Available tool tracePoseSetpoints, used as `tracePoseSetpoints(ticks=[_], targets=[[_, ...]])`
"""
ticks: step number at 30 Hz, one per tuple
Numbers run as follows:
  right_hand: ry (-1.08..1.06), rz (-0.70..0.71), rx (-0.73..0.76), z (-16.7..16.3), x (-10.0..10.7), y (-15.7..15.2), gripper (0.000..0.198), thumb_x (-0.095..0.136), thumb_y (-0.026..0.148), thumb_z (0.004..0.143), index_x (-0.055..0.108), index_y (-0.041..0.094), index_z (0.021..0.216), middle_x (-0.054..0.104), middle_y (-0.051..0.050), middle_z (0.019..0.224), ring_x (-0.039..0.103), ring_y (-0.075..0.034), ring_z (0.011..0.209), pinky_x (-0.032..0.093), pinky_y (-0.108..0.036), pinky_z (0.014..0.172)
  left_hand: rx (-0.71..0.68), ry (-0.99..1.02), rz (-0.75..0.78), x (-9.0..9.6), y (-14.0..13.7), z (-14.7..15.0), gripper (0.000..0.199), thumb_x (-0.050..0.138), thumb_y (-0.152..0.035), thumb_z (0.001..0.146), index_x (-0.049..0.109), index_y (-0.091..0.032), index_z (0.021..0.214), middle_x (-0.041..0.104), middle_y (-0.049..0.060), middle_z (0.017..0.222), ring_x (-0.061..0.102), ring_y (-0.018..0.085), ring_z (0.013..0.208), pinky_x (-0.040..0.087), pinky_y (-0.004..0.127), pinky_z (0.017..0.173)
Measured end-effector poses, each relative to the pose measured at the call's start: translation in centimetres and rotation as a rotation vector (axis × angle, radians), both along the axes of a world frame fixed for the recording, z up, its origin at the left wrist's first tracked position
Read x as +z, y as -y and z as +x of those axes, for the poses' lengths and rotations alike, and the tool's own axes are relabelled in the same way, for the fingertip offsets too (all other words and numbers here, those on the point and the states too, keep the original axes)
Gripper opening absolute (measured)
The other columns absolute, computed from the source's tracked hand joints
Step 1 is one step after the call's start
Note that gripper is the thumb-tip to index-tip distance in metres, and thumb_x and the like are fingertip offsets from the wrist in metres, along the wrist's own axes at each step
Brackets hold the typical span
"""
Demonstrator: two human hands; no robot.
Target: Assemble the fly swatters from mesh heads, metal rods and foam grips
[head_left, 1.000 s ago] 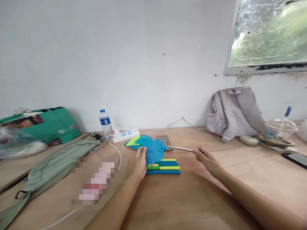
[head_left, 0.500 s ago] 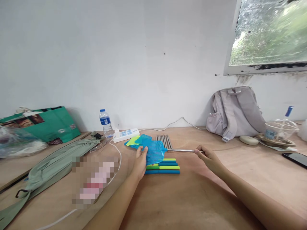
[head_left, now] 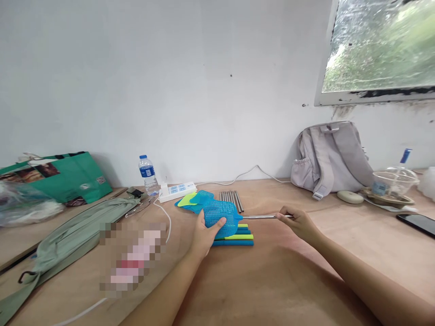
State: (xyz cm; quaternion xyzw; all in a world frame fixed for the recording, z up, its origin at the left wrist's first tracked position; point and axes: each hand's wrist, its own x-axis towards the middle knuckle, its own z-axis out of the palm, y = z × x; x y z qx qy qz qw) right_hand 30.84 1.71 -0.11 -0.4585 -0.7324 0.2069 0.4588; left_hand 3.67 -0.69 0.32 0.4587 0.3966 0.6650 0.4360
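My left hand (head_left: 205,235) grips a blue perforated fly swatter head (head_left: 220,215), thumb across its face. A thin metal rod (head_left: 260,217) joins the head's narrow neck and runs to the right. My right hand (head_left: 297,222) pinches the rod near its far end. Beneath and in front of the swatter head lie several blue and yellow-green tubes (head_left: 241,243), partly covered by it. More blue and yellow-green swatter heads (head_left: 190,201) are piled just behind my left hand. Several loose metal rods (head_left: 234,201) rest side by side beyond the held head.
At the back stand a water bottle (head_left: 148,174) and a white power strip (head_left: 177,191) with its cable. A green bag (head_left: 81,176) and a grey-green strap bag (head_left: 78,231) are left. A backpack (head_left: 335,158), plastic cup (head_left: 394,183) and phone (head_left: 421,224) are right.
The swatter head has shifted slightly right and down, and its face is turned more toward me. My left thumb now lies across it. My right hand has moved slightly right along with the rod.
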Motion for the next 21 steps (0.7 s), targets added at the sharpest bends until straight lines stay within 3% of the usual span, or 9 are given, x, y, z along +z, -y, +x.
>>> tracePoseSetpoints(ticks=[7, 12, 17, 21], targets=[[-0.028, -0.072, 0.096, 0.4, -0.1, -0.3, 0.040, 0.048, 0.053, 0.073, 0.043, 0.019, 0.053, 0.031, 0.005, 0.049, 0.027, -0.009, 0.047, 0.022, -0.023, 0.046, 0.162, -0.169, 0.092, 0.2, 1.4, 0.8, 0.044, 0.072, -0.024, 0.057, 0.054, -0.019, 0.097, 0.064, 0.006, 0.096, 0.061, 0.020, 0.085, 0.049, 0.034, 0.080], [-0.049, -0.129, 0.168, 0.8, -0.6, -0.7, 0.042, 0.047, 0.054, 0.074, 0.039, 0.019, 0.052, 0.028, 0.006, 0.049, 0.025, -0.008, 0.046, 0.020, -0.023, 0.046, 0.214, -0.257, 0.144, -0.3, 1.8, 1.2, 0.036, 0.071, -0.024, 0.057, 0.058, -0.019, 0.090, 0.065, 0.004, 0.086, 0.062, 0.019, 0.076, 0.050, 0.030, 0.072], [-0.108, -0.266, 0.268, 0.8, -0.6, -0.9, 0.045, 0.044, 0.055, 0.076, 0.031, 0.020, 0.051, 0.023, 0.008, 0.045, 0.019, -0.006, 0.043, 0.015, -0.023, 0.044, 0.334, -0.373, 0.237, -0.8, 2.1, 1.1, 0.021, 0.073, -0.023, 0.054, 0.063, -0.020, 0.072, 0.065, 0.001, 0.069, 0.060, 0.018, 0.066, 0.049, 0.028, 0.067], [-0.149, -0.392, 0.327, 0.9, -0.3, -0.8, 0.049, 0.046, 0.058, 0.073, 0.025, 0.021, 0.050, 0.018, 0.009, 0.045, 0.015, -0.005, 0.041, 0.013, -0.023, 0.043, 0.353, -0.536, 0.338, -1.0, 2.5, 1.0, 0.011, 0.072, -0.024, 0.056, 0.063, -0.022, 0.061, 0.062, 0.000, 0.055, 0.057, 0.016, 0.051, 0.048, 0.026, 0.056]])
